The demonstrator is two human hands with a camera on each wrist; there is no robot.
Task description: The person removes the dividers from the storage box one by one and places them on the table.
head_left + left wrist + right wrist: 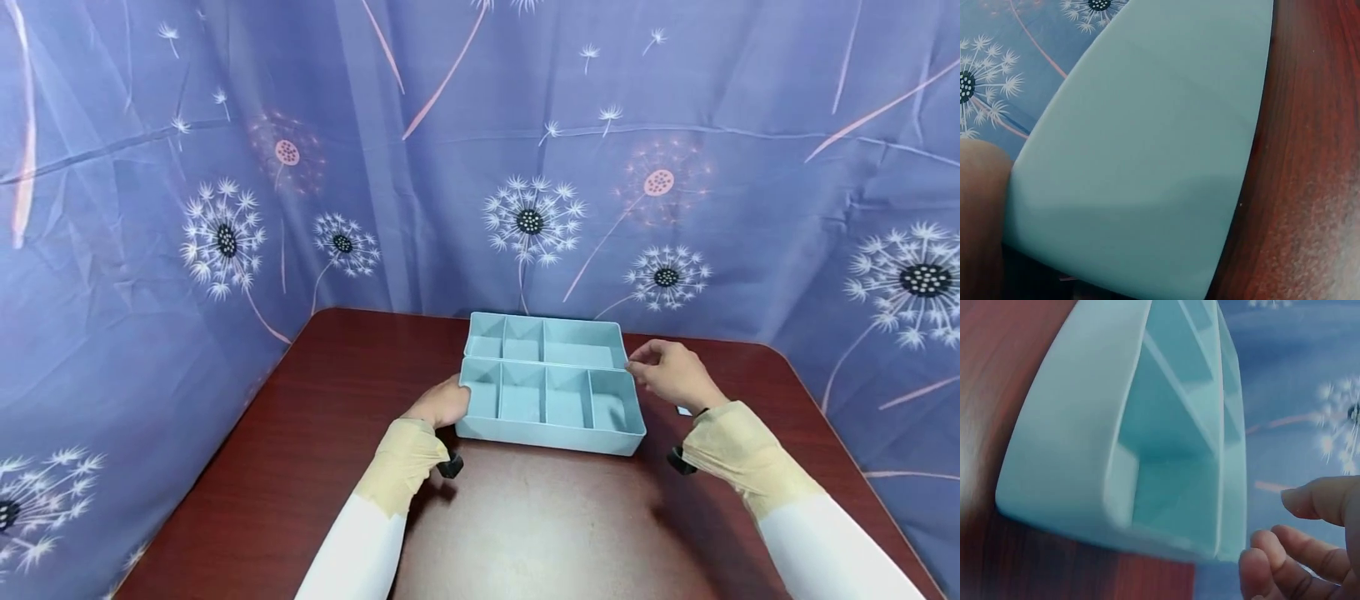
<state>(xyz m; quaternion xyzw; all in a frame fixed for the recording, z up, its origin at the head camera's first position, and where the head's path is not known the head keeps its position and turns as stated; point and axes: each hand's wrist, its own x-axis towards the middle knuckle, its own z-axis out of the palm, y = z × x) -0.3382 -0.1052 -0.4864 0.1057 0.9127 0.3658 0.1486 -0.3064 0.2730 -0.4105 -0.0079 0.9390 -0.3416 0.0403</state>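
Note:
A light blue tray with four compartments stands on the table, and a similar three-compartment tray sits right behind it. At the front tray's left end, my left hand grips the side wall, its thumb at the rim. In the left wrist view the tray's outer wall fills most of the picture, with part of my hand at the left edge. My right hand is by the right ends where the two trays meet. Its thumb and loosely bent fingers stand apart with nothing between them.
The dark red wooden table extends around the trays. A small pale item lies beside my right wrist, partly hidden. A blue dandelion-print curtain hangs behind the table and along its sides.

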